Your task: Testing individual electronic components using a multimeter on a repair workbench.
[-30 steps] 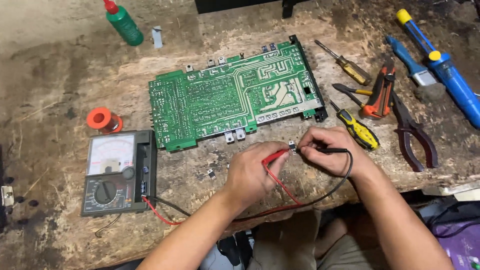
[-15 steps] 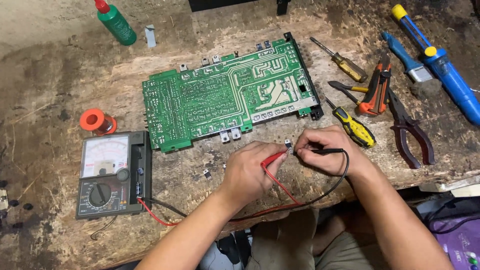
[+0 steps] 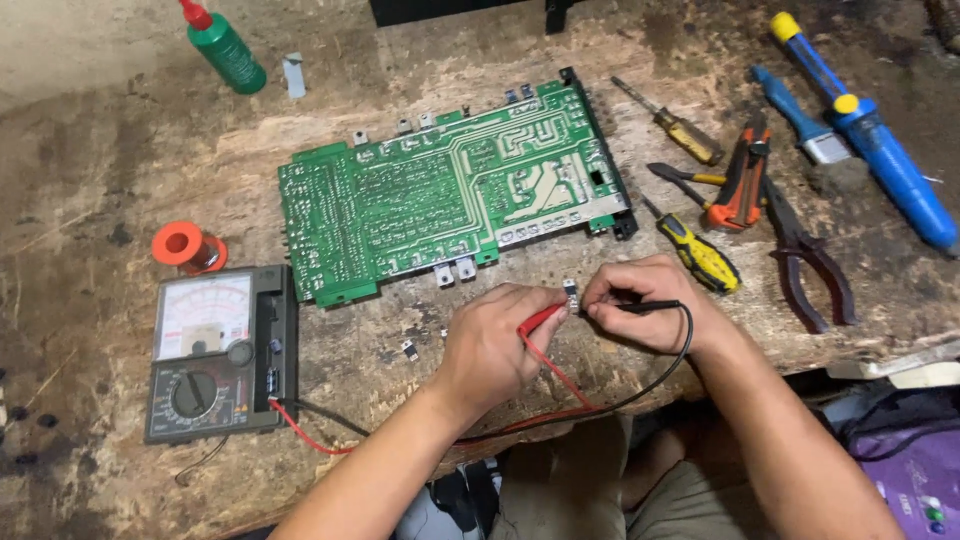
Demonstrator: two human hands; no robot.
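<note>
My left hand (image 3: 495,345) grips a red test probe (image 3: 540,320), its tip against a small black component (image 3: 571,296) standing on the wooden bench. My right hand (image 3: 650,300) grips a black test probe (image 3: 645,307) and meets the same component from the right. Red and black leads run from both probes back to an analogue multimeter (image 3: 215,355) at the left. A green circuit board (image 3: 450,195) lies solder side up just beyond my hands.
Right of the board lie a brown-handled screwdriver (image 3: 675,125), a yellow screwdriver (image 3: 695,250), orange cutters (image 3: 738,180), dark pliers (image 3: 805,265) and a blue soldering iron (image 3: 880,150). A solder spool (image 3: 185,245) and green bottle (image 3: 225,50) sit left. A loose black part (image 3: 410,349) lies near my left hand.
Both hands stay on the probes at the small component with hardly any movement. The view has shifted slightly, so the bench contents sit a little further left and up.
</note>
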